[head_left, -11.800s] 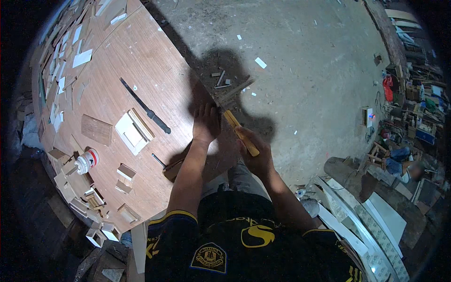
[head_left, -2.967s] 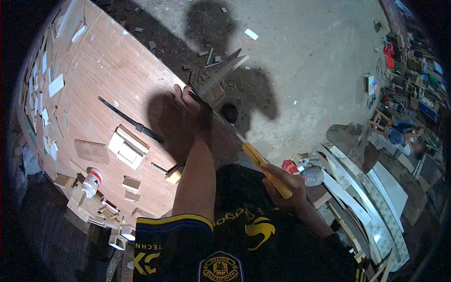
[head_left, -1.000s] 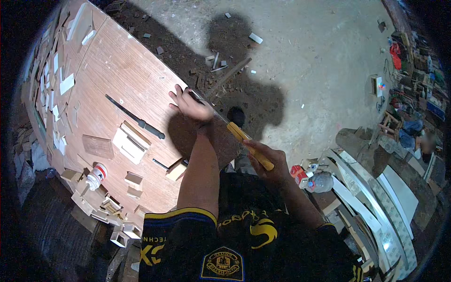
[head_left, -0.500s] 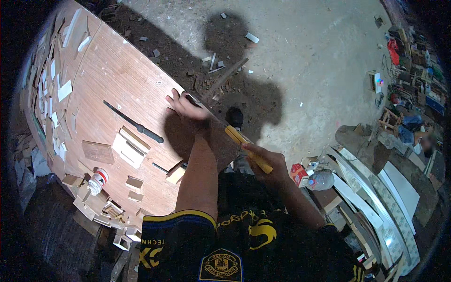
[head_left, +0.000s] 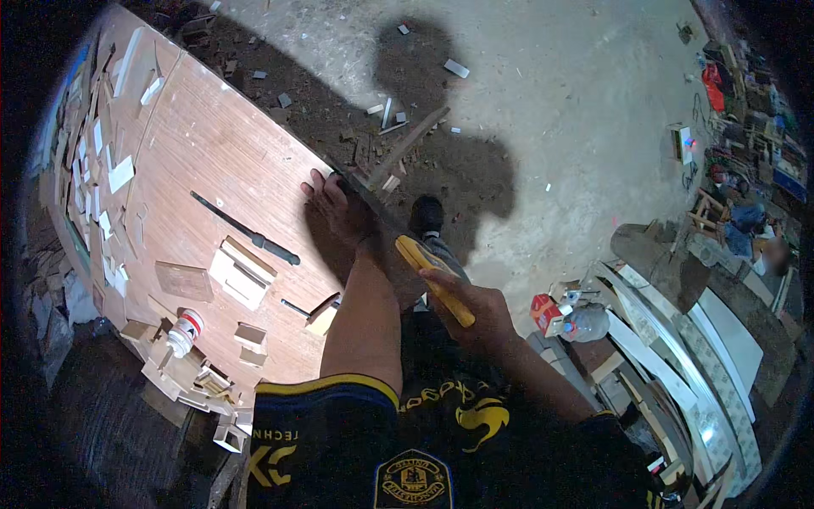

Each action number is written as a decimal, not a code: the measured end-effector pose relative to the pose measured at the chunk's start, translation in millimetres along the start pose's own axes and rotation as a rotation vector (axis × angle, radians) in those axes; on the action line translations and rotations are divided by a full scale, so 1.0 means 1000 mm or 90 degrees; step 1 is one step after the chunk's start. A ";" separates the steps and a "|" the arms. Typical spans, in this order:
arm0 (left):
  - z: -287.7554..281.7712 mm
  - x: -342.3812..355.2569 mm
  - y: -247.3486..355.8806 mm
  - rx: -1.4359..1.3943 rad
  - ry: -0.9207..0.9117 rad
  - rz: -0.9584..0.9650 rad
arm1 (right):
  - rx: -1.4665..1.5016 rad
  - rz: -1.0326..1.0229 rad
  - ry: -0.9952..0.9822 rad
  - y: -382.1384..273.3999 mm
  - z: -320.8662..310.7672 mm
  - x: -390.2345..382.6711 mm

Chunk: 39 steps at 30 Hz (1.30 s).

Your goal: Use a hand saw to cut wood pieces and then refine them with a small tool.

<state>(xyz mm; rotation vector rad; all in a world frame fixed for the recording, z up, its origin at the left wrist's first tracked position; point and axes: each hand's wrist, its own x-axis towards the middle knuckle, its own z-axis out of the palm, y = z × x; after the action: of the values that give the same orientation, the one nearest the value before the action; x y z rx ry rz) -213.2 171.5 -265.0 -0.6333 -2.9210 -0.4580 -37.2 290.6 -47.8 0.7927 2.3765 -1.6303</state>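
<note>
My right hand (head_left: 482, 312) is wrapped round the yellow handle of a handsaw (head_left: 434, 282). Its dark blade runs up and left to the edge of the wooden table (head_left: 229, 153), beside my left hand. Fingers spread, my left hand (head_left: 346, 212) lies on that edge; whether a small workpiece is under it I cannot tell. Left of it on the tabletop lies a long, thin black tool with a thicker handle (head_left: 275, 249). Closer to me are a pale slotted wooden piece (head_left: 242, 273) and a flat brown board (head_left: 184, 281).
A white bottle with a red band (head_left: 185, 331) stands among small wooden box parts (head_left: 251, 342). White offcuts (head_left: 121, 174) cover the table's far left. Scraps and a curved wood strip (head_left: 411, 142) litter the floor. Long panels (head_left: 670, 356) and a clear plastic jug (head_left: 587, 322) lie right.
My right hand and the saw handle have shifted slightly left and toward me. My left hand stays at the table edge, and a foot shows more plainly below.
</note>
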 end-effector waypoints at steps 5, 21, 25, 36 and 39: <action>-0.009 0.003 0.022 -0.031 0.025 -0.115 | -0.007 0.022 0.023 -0.003 -0.017 -0.043; 0.021 0.008 0.030 -0.167 0.177 -0.142 | 0.035 0.050 0.060 -0.005 -0.035 -0.058; 0.028 0.005 0.019 -0.214 0.188 -0.157 | 0.040 -0.071 0.082 0.004 -0.012 -0.024; 0.045 0.003 0.016 -0.183 0.315 -0.133 | 0.038 -0.023 0.059 0.019 -0.005 -0.010; 0.049 -0.001 0.017 -0.146 0.273 -0.086 | 0.024 -0.027 0.071 0.022 -0.005 -0.009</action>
<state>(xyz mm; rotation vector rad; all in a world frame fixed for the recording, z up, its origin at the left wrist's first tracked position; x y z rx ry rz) -207.3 201.4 -307.0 -0.3111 -2.5290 -0.8381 -17.7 298.0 -59.9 0.8676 2.4605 -1.6939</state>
